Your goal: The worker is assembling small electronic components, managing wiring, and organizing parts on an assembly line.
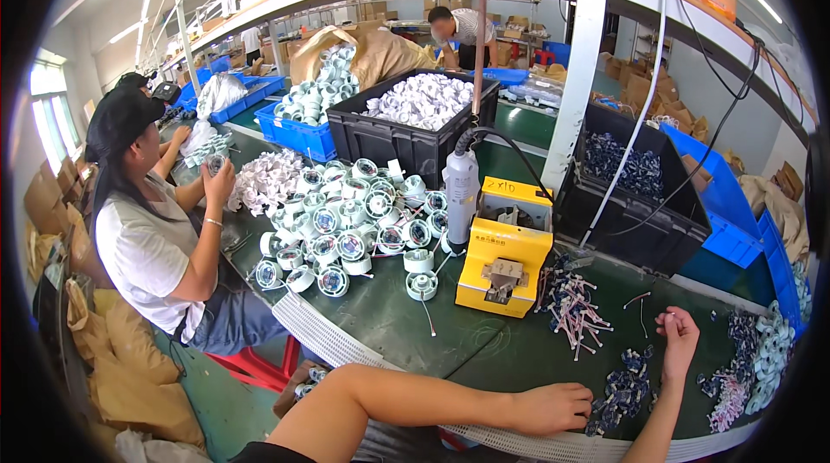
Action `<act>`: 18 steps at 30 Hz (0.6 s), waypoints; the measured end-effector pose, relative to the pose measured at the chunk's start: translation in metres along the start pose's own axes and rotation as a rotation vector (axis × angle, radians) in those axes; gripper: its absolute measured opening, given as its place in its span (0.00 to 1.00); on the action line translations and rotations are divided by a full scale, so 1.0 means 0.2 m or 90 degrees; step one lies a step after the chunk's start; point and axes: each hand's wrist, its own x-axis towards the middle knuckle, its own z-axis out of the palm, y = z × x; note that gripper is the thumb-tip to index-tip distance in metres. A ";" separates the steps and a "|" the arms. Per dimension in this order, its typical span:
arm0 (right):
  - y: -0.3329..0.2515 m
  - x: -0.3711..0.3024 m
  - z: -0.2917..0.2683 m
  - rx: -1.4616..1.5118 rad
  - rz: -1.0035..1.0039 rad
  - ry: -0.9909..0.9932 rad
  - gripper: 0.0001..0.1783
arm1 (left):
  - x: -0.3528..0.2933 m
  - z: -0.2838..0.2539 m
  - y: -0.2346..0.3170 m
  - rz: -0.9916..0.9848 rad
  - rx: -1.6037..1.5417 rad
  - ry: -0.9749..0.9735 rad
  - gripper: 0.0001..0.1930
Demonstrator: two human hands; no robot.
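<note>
My left hand [553, 408] rests low over the green bench, its fingers curled together at the edge of a pile of small dark circuit boards [624, 389]. What its fingertips hold, if anything, is too small to make out. To the right of that pile my right hand [679, 335] is raised, thumb and fingers bent together; any small part between them cannot be made out. A thin wire [642, 312] lies just left of it. Behind, a heap of pink-and-white wire leads [577, 316] sits beside a yellow bench machine [504, 260] with a grey cylinder [461, 195].
Round pale-green housings [346, 221] are heaped left of the machine. Black crates [415, 152] and blue bins [298, 134] stand behind. More boards [739, 359] and pale-green parts [769, 364] lie at far right. A co-worker [156, 229] sits at left; a white post [577, 74] rises ahead.
</note>
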 end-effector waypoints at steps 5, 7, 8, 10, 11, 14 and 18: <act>0.10 0.04 -0.07 -0.136 -0.124 0.074 0.06 | 0.02 -0.02 0.02 -0.001 -0.010 0.013 0.09; 0.10 0.05 -0.06 -0.162 -0.220 0.099 0.06 | 0.02 -0.02 0.03 -0.006 -0.045 0.021 0.10; 0.10 0.05 -0.05 -0.131 -0.187 0.117 0.06 | 0.02 -0.02 0.03 -0.006 -0.045 0.021 0.10; 0.10 0.05 -0.05 -0.101 -0.155 0.136 0.06 | 0.01 -0.01 0.03 0.001 -0.031 0.001 0.09; 0.10 0.05 -0.06 -0.099 -0.140 0.127 0.07 | 0.01 -0.01 0.02 0.001 -0.031 0.001 0.09; 0.12 0.05 -0.05 -0.069 -0.119 0.115 0.10 | 0.00 -0.03 0.02 0.008 -0.054 -0.011 0.08; 0.14 0.05 -0.05 -0.019 -0.111 0.113 0.16 | 0.00 -0.03 0.03 -0.012 -0.093 0.025 0.08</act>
